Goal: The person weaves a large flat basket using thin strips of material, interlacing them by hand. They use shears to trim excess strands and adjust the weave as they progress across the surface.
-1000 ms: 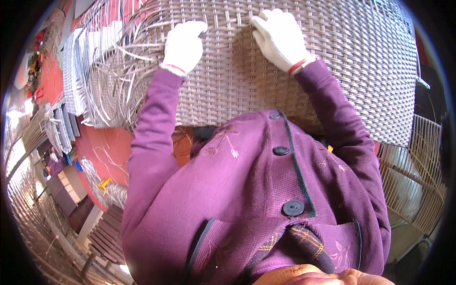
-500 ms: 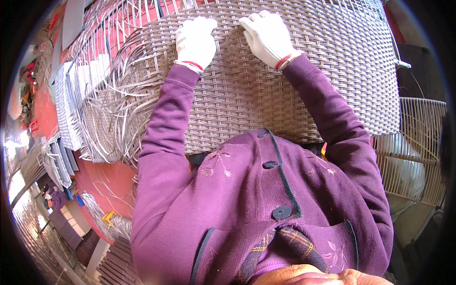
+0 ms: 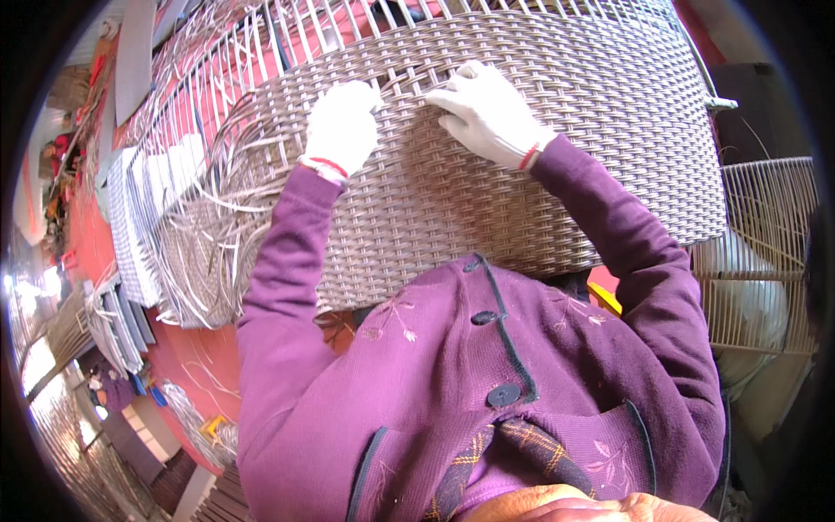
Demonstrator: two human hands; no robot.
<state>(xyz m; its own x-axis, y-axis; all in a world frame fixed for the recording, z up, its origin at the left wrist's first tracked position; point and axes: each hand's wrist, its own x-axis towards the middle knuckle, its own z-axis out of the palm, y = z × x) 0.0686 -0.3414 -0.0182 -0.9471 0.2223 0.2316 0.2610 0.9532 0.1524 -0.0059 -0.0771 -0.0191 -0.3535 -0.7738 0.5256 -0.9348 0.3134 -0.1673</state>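
Observation:
A large woven wicker panel of flat grey-brown strands lies across my front. Both hands wear white gloves with red cuff bands and rest on its far part. My left hand is closed, its fingertips at a thin wicker strand that arcs over an opening in the weave. On the other side of that opening, my right hand has its fingers bent in a pinch at the strand. The exact hold of the fingertips is partly hidden by the gloves.
Loose strand ends hang in a tangle off the panel's left side. Bare frame rods stick out along the far edge. To the right stands a rod frame; on the left, a checked cloth lies over the red floor.
The panel sits slightly lower in view. My hands are also lower, the right one turned more to the left. The opening and the arcing strand between them now show.

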